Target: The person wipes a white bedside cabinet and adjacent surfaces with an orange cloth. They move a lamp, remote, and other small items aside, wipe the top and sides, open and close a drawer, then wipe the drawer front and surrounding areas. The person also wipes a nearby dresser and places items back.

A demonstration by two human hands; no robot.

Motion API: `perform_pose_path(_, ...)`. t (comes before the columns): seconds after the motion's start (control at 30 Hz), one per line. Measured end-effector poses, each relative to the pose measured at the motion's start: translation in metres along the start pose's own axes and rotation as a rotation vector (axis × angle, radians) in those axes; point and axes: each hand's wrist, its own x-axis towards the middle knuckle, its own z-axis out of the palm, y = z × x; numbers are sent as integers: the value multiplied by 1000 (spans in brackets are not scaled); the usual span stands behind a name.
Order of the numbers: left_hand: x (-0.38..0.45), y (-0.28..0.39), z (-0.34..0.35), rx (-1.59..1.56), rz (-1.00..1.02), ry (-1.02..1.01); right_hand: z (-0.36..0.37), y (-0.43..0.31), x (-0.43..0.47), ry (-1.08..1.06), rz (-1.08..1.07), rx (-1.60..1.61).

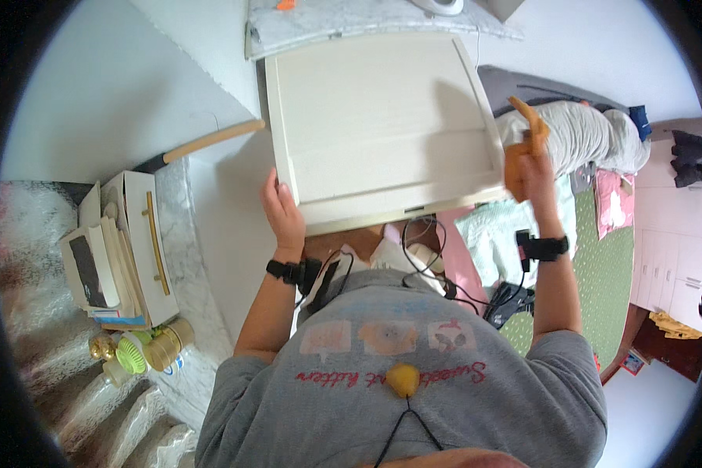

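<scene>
A cream framed panel, like a cabinet door, fills the space before me. My left hand grips its lower left corner, with fingers along the side edge. Beside the panel's lower right corner, my right hand holds a crumpled orange-brown cloth. Part of the cloth sticks up above the fist and part hangs against the panel's right edge. That hand is slightly blurred. Its shadow falls across the panel's right side.
Behind the panel runs a marble-patterned ledge. At left are a wooden handle, a white box with a gold handle and a green fan-like item. A bed with a green sheet lies right. Black cables hang at my waist.
</scene>
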Motion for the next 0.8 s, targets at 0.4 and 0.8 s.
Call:
perform_pose_path(0.4,-1,8,2,26,-57,-11,101,4,147,-296,-342,-559)
perform_pose_path(0.8,-2,17,3,185,-43,42,268,-124,219,-29,-478,-833)
